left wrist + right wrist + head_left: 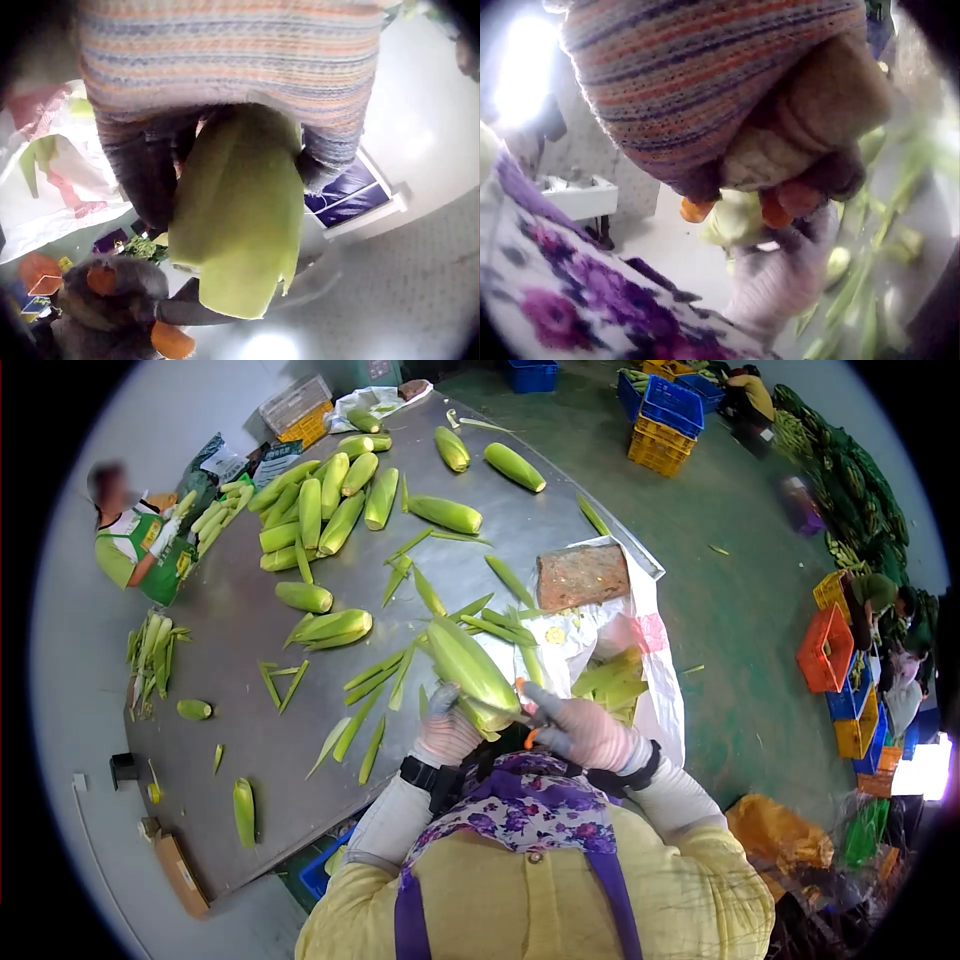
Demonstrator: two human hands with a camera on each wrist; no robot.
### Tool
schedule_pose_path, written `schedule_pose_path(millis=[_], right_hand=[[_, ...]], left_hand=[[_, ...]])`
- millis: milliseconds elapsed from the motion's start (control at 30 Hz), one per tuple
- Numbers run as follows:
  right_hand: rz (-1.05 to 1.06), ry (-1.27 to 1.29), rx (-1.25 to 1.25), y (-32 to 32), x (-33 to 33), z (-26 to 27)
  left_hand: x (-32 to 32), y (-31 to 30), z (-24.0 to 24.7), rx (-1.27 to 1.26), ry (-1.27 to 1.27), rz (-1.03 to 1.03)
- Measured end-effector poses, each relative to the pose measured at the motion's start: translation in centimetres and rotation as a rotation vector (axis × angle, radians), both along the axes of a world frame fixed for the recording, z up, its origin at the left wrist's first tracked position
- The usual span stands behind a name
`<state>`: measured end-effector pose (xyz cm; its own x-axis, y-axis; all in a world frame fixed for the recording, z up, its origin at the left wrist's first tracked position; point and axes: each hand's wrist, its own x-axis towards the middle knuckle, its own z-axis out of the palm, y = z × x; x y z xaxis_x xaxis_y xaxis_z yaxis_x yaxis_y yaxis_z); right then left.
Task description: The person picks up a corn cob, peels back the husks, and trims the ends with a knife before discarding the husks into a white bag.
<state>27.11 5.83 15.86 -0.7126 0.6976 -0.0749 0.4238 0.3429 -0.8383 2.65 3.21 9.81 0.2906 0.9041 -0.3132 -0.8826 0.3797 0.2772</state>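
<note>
- Working beside a rough, brick-like block (585,577), a person in striped knit gloves handled a plump ear of corn (468,665), smooth and pale green in its husk, to the block's left and nearer the body.
- Gripping the ear's near end, the left hand (450,734) held thumb and fingers close along either side of it.
- Curled around a bladed tool (193,309), the right hand (592,732) worked on the body side of the block, near the ear's cut end, orange pieces showing at its fingers.
- Angling inward, both forearms met before a purple floral cloth (535,815).
- Crinkled white sheeting (660,695) lay under the block; flat, pointed husk strips (365,690) littered the metal table (190,790) left of it.
</note>
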Motion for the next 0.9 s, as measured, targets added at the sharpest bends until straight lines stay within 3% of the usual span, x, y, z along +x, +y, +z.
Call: schedule_pose_path(millis=[267,367,400,467,533,667,700,767,833,900], right_hand=[[0.024,-0.13,0.082,0.0,-3.0,-0.3],[-0.029,-0.002,0.076,0.2,-3.9,-0.3],[-0.057,0.146,0.172,0.0,-4.1,-1.9],[-0.184,0.29,-0.132,-0.1,-4.5,-2.7],[-0.369,0.45,-0.485,0.1,-5.1,-1.8],[-0.593,0.799,-0.77,1.4,-5.7,-6.5],[-0.522,0.768,-0.795,1.6,-5.4,-6.8],[-0.385,0.705,-0.844,1.7,-4.4,-7.5],[-0.404,0.706,-0.891,1.8,-4.4,-9.3],[-0.437,0.724,-0.896,1.6,-3.9,-9.3]], left_hand=[[-0.7,-0.5,-0.6,0.004,0.007,0.002],[-0.5,-0.3,-0.1,0.004,-0.056,0.029],[-0.6,-0.4,0.0,0.03,-0.084,0.032],[-0.6,-0.3,-0.1,0.107,-0.041,0.061],[-0.4,-0.1,-0.1,0.193,0.095,0.082],[-1.5,-0.3,-0.2,0.293,0.342,0.058],[-2.0,-0.2,-0.6,0.287,0.398,0.057],[-2.8,0.1,-1.1,0.717,0.881,-0.023],[-2.9,0.7,1.6,0.99,1.302,-0.161],[-1.7,0.8,2.6,0.965,1.405,-0.193]])
